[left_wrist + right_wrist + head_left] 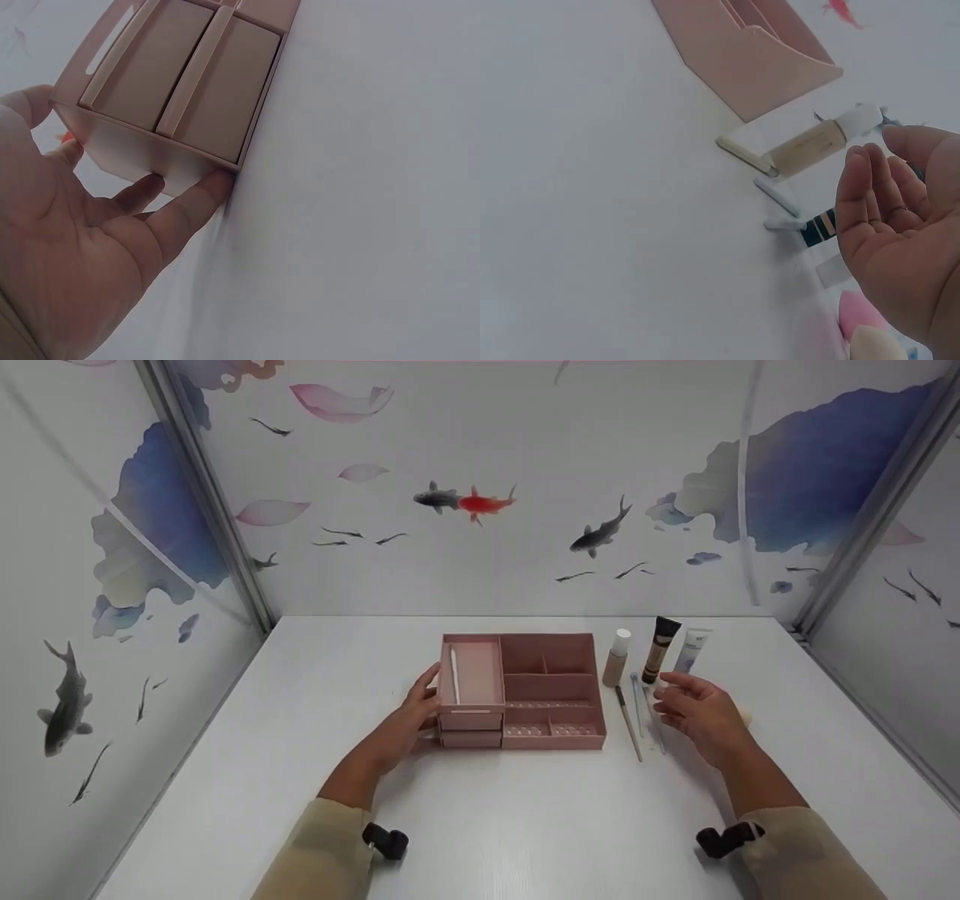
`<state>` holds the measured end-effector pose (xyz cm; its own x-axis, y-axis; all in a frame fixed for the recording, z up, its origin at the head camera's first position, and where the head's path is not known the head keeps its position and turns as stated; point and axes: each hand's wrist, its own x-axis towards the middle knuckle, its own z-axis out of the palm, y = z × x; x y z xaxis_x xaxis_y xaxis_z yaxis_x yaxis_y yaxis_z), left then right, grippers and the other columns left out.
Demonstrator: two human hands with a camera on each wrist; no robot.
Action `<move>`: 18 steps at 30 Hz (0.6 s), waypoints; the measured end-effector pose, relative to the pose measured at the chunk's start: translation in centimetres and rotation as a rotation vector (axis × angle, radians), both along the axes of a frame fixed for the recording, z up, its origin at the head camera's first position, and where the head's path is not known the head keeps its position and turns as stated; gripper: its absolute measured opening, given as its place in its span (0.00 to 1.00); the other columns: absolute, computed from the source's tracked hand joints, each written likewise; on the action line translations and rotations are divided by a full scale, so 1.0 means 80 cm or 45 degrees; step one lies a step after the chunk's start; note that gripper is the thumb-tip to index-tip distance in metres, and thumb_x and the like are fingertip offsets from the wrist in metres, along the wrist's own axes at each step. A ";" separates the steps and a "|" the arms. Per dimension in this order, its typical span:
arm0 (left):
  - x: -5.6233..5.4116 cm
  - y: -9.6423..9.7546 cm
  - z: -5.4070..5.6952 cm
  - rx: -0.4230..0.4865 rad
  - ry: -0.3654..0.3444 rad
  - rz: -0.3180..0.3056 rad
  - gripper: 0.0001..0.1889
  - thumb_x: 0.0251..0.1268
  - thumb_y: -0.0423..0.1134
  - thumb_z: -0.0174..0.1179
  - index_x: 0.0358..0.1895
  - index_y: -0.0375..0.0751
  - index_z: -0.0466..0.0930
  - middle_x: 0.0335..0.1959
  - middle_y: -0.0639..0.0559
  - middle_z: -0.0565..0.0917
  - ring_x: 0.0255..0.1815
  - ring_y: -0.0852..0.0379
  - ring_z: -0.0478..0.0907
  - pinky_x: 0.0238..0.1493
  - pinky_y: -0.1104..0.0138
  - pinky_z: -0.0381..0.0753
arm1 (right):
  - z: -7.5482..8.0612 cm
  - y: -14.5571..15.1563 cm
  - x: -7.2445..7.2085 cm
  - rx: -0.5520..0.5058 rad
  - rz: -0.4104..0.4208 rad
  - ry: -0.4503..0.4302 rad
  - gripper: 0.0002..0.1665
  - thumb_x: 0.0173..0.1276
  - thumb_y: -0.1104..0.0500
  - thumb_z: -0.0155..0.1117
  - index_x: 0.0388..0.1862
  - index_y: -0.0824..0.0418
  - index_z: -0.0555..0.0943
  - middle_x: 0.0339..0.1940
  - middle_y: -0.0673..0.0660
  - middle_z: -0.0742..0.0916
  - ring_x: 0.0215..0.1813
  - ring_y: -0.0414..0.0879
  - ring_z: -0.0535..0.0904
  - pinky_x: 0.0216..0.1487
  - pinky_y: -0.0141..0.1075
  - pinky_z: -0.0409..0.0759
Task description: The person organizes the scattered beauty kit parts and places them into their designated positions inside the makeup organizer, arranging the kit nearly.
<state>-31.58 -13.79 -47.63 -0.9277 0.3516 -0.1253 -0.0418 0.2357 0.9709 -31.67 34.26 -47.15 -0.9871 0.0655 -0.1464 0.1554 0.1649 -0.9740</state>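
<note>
A pink desktop organizer (pixel 553 654) with open compartments and two small drawers (pixel 221 86) stands on the white table. Against its left side rests my left hand (pixel 409 718), fingertips touching the side wall in the left wrist view. A slim white stick (pixel 454 675) lies in its upper left tray. My right hand (pixel 709 720) hovers over several thin sticks with loosely bent fingers and nothing between them. Below it lie a brown-handled brush (pixel 630 727) and a pale blue stick (pixel 637 701). A black tube (pixel 660 649) stands just beyond the fingers.
A beige bottle with a white cap (pixel 616 656) stands right of the organizer. Behind the right hand is a white tube (pixel 691 651). A pink sponge (pixel 857 311) and a cream sponge (pixel 875 343) sit near that hand. Patterned panels (pixel 487 570) enclose the table's back and sides.
</note>
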 end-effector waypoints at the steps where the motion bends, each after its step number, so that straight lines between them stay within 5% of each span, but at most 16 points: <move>1: 0.000 -0.001 0.000 0.003 -0.001 0.000 0.31 0.84 0.65 0.42 0.83 0.90 0.42 0.89 0.47 0.49 0.86 0.29 0.58 0.82 0.31 0.59 | -0.003 0.001 -0.002 0.009 -0.008 -0.013 0.36 0.80 0.44 0.66 0.80 0.53 0.72 0.56 0.48 0.88 0.59 0.45 0.87 0.57 0.29 0.87; 9: 0.000 -0.004 0.001 0.015 -0.013 -0.001 0.31 0.85 0.65 0.43 0.83 0.91 0.42 0.90 0.47 0.48 0.86 0.28 0.58 0.81 0.31 0.60 | -0.019 0.010 -0.008 0.106 -0.009 -0.114 0.40 0.77 0.41 0.69 0.82 0.53 0.70 0.63 0.56 0.87 0.54 0.45 0.86 0.55 0.32 0.88; 18: -0.001 -0.003 0.000 0.029 -0.012 -0.011 0.32 0.85 0.64 0.43 0.83 0.89 0.42 0.90 0.46 0.48 0.86 0.28 0.57 0.80 0.30 0.60 | -0.023 0.019 -0.013 0.307 0.037 -0.100 0.37 0.81 0.46 0.65 0.82 0.56 0.69 0.63 0.59 0.88 0.50 0.43 0.88 0.51 0.31 0.88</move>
